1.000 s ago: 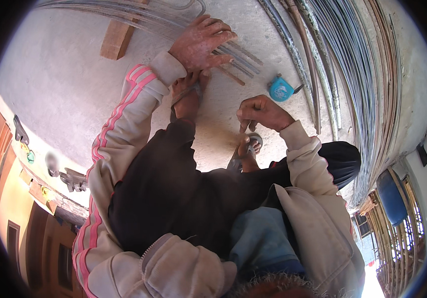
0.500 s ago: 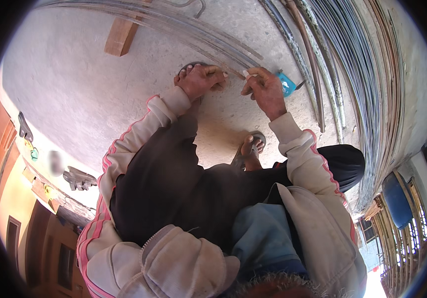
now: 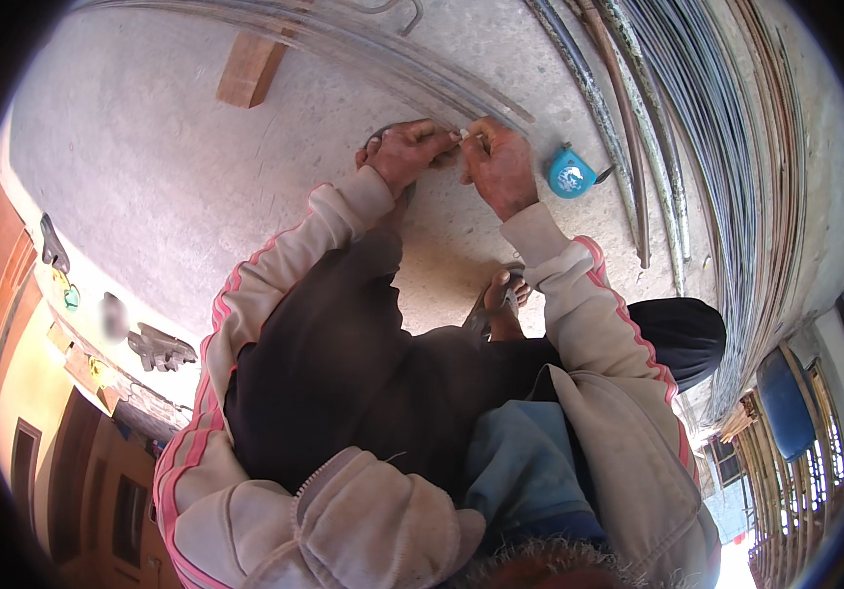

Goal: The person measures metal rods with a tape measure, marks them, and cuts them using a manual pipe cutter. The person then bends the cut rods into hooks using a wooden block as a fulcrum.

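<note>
My left hand (image 3: 404,154) is closed above my sandalled left foot, its fingertips beside my right hand's at the near ends of the thin metal rods (image 3: 412,79); what it holds I cannot make out. My right hand (image 3: 501,169) is pinched on a small white piece (image 3: 464,134), too small to identify, at those rods. A turquoise tape measure (image 3: 569,171) lies just right of my right hand. A wooden block (image 3: 250,69) lies by the rods at the upper left.
Long pipes (image 3: 628,147) and a large bundle of thin rods (image 3: 731,167) run along the right on the concrete floor (image 3: 137,167). Dark footwear (image 3: 157,348) sits at the left by a wooden door (image 3: 118,501). A blue container (image 3: 783,402) stands by a slatted fence at the right.
My left hand has come down from its spread position over the rods and closed. My right hand has moved up from near my right foot to meet it at the rod ends.
</note>
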`<control>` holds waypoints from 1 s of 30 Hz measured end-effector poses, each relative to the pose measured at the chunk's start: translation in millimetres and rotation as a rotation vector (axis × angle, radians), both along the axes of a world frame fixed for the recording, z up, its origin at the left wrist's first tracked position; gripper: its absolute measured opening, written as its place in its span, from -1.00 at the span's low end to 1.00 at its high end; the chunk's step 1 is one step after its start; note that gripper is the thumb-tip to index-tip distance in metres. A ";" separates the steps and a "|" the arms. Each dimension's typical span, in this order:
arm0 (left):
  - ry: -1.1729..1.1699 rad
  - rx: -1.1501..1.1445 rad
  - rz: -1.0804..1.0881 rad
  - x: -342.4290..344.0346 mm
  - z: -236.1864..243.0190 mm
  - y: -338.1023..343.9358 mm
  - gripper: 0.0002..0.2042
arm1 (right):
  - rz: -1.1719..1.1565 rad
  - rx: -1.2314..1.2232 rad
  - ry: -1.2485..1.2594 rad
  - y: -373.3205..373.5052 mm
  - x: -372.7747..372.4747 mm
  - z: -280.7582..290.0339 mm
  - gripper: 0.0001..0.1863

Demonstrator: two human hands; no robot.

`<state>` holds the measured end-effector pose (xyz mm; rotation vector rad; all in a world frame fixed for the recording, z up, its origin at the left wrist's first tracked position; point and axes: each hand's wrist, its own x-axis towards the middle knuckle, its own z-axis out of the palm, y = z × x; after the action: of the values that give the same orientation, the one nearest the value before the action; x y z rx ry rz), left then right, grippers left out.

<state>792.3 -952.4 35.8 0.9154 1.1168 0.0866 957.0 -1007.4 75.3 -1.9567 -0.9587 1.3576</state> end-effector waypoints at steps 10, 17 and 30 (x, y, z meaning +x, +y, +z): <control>-0.184 -0.194 0.137 0.0 1.3 4.6 -0.65 | 0.409 -0.388 0.220 -48.2 17.4 15.6 -0.83; -0.161 -0.221 0.126 -2.5 4.4 7.0 -0.68 | 0.726 -0.332 -0.588 -70.2 62.1 15.7 -0.73; -0.210 0.020 -0.603 14.1 32.3 20.3 -0.71 | 0.587 -0.352 -0.776 -55.3 102.9 10.7 -0.12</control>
<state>806.4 -932.1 68.1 1.1966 0.6139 -0.2954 1060.0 -1062.7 86.0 -2.6871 -1.8694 1.0781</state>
